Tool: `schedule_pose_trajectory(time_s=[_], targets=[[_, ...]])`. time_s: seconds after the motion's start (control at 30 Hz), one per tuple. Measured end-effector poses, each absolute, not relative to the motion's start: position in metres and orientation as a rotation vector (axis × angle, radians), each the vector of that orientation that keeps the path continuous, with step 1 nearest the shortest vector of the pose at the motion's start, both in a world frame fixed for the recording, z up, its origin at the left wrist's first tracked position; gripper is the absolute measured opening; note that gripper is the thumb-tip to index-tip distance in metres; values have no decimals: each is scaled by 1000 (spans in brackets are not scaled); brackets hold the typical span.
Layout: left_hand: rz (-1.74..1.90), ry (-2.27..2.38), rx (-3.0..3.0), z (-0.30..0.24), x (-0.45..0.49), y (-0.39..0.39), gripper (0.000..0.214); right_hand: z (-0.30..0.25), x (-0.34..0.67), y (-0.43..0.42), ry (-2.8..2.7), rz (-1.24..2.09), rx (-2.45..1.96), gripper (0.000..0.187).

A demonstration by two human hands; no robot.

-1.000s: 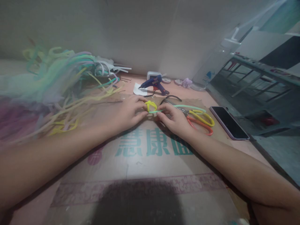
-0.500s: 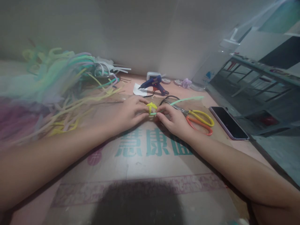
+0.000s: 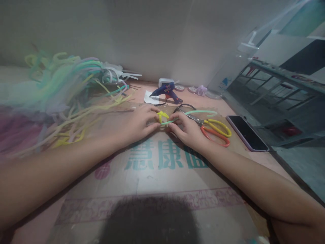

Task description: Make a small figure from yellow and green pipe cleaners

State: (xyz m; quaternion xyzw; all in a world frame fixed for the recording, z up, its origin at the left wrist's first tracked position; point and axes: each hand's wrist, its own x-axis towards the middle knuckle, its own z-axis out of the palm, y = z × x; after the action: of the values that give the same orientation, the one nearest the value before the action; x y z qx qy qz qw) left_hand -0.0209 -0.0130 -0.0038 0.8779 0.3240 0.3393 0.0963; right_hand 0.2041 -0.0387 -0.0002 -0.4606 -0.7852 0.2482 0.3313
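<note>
Curling lower at its free end since half a second ago, the green stem runs on my feed left to right through the pinching fingers of the right hand, its other end by the yellow loop gripped in the left hand.

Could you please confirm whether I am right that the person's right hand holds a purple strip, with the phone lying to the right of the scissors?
Not quite: the head view shows that the strip in the right hand is pale green; the phone lies right of the scissors.
</note>
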Motion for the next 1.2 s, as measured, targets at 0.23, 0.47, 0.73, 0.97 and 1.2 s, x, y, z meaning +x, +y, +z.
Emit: schedule_pose_trajectory(time_s=[0.23, 0.47, 0.73, 0.97, 1.2], targets=[[1024, 951, 2592, -2, -20, -13, 14, -1, 205, -38, -2058, 657, -1216, 12], [1085, 1015, 2480, -6, -22, -10, 13, 4, 206, -41, -2195, 455, -1027, 18], [1163, 1049, 2259, -12, -24, -2, 15, -2, 210, -26, -2345, 143, -1047, 21], [979, 876, 2344, -15, -19, -3, 9, 5, 217, -24, -2408, 132, -1384, 20], [948, 947, 2337, -14, -16, -3, 6, 29, 237, -11, -2283, 570, -1486, 22]])
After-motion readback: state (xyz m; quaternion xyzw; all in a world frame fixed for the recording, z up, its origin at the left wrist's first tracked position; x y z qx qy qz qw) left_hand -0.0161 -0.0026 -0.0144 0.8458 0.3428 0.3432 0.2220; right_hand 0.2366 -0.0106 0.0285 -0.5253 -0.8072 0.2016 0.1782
